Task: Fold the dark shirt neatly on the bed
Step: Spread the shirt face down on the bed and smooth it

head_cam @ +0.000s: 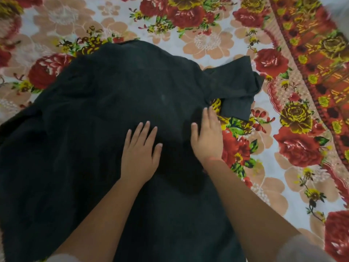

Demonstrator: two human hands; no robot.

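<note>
The dark shirt (98, 114) lies spread out across the bed, its body filling the left and middle of the view. One short sleeve (236, 87) sticks out to the right and is crumpled back on itself. My left hand (140, 150) rests flat on the middle of the shirt, fingers apart. Just right of it, my right hand (206, 137) lies flat along the shirt's right side edge below the sleeve, fingers together, half on the cloth and half on the bedsheet. Neither hand grips the fabric.
The bed is covered by a floral sheet (207, 40) with red, peach and yellow flowers. A red and orange patterned border band (309, 46) curves along the right side. Bare sheet shows above and to the right of the shirt.
</note>
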